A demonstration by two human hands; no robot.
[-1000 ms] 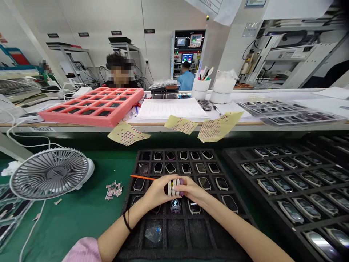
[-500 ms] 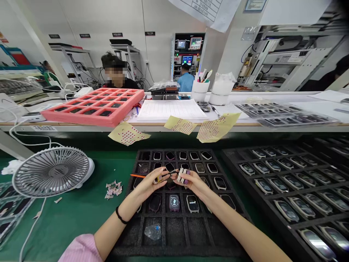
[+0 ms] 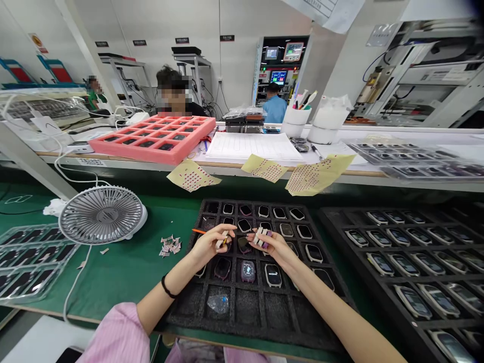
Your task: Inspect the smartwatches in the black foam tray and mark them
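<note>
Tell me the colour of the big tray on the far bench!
The rectangular foam tray is salmon pink, best in the head view.

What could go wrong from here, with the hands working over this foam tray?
The orange stick in the left hand is over the watches in the foam tray, so it might scratch a screen. The white and purple bands in the right hand could slip into a compartment.

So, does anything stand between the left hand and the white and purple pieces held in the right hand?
Only the right hand itself: its fingers lie on that side of the pieces. Past them, just an open gap over the foam tray separates it from the left hand.
</note>
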